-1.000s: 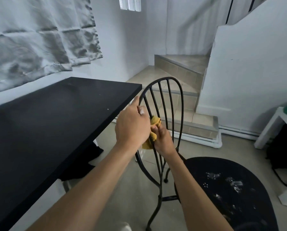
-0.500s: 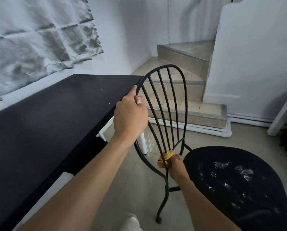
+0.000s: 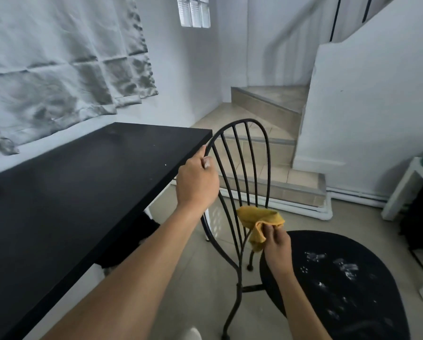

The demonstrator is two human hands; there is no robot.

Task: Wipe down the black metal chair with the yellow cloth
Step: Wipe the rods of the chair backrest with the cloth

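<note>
**Cloth just beside lower back rods**

Yellow cloth [image 3: 259,218] is pinched, bunched, in the curled fingers of the right hand [image 3: 277,244]. Upright back rods of the black metal chair [image 3: 340,278] lie immed. to its left. Back frame is gripped by the left hand [image 3: 197,182].

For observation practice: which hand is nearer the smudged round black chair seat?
Right. The right hand is at the smudged black seat's edge; the left hand grips the black metal backrest, farther.
</note>
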